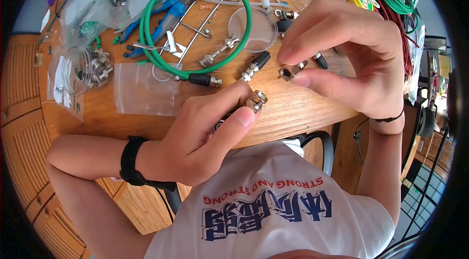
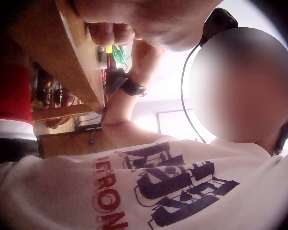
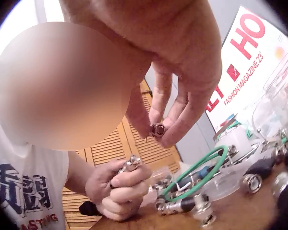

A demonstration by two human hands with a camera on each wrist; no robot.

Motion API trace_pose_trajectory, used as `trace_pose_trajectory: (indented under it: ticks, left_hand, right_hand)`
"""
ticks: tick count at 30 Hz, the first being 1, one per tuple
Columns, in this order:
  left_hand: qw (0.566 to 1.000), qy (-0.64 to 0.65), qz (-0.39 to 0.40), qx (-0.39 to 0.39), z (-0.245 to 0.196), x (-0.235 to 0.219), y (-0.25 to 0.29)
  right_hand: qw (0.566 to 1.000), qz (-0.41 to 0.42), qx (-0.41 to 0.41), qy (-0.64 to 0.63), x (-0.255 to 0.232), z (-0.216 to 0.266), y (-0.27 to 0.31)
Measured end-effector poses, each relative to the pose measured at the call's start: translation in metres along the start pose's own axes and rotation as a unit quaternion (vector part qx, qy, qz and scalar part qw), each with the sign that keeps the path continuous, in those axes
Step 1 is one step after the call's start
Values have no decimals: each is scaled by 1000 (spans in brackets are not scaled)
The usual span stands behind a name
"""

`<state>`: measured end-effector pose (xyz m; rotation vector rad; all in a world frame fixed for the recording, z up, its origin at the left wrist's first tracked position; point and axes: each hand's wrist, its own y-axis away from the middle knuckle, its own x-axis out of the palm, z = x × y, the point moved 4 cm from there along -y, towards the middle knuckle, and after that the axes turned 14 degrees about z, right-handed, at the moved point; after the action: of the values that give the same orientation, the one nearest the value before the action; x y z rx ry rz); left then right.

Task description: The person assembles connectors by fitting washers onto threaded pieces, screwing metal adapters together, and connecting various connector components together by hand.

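My left hand (image 1: 200, 132) grips a silver BNC connector (image 1: 257, 101) between thumb and curled index finger, its round end facing up and right. A dark, ringed part (image 1: 221, 123) shows under the palm, mostly hidden. Up and to the right, my right hand (image 1: 354, 58) pinches a small hollow metal connector (image 1: 292, 70) between thumb and fingertips. The two connectors are apart. In the right wrist view the pinched connector (image 3: 158, 130) turns its round opening to the camera, above the left fist (image 3: 122, 191). A black-sleeved BNC plug (image 1: 256, 66) lies just beyond the left hand.
A coiled green cable (image 1: 142, 29) with a BNC end lies over blue-handled pliers (image 1: 168, 17) and a wire rack. To the left are a clear bag (image 1: 146, 90) and a jar of metal connectors (image 1: 100, 68). A round plastic lid (image 1: 239, 24) and red and green wires sit farther back.
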<state>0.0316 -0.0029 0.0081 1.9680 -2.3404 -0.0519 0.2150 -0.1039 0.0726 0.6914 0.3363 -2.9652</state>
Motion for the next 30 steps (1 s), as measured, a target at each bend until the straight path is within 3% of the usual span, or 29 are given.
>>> trace_pose_trajectory:
  ticks: [4, 8, 11, 13, 17, 19, 20, 24, 30]
  left_hand:
    - [1000, 1, 0, 17, -1, 1, -2]
    - [1000, -9, 11, 1, -1, 1, -1]
    - [1000, -9, 9, 26, 0, -1, 1]
    - [999, 22, 24, 10, 3, -2, 2]
    - [1000, 20, 6, -7, 4, 1, -1]
    - [997, -36, -18, 68, 6, 3, -3]
    - [997, -37, -18, 68, 6, 3, -2]
    - [999, -26, 5, 38, 5, 0, -1]
    - [1000, -24, -3, -11, -3, 5, -4]
  right_hand:
    - [997, 72, 2, 20, -2, 0, -4]
    - [998, 65, 22, -11, 10, -4, -1]
    - [989, 18, 95, -111, 14, -7, 0]
    - [997, 56, 25, -36, 18, -5, -1]
    - [996, 74, 21, -33, 23, -2, 0]
    - [997, 71, -2, -14, 22, -1, -3]
    - [997, 67, -24, 5, 21, 1, -4]
    - [998, 39, 13, -36, 24, -2, -1]
    - [999, 31, -29, -21, 16, -2, 7]
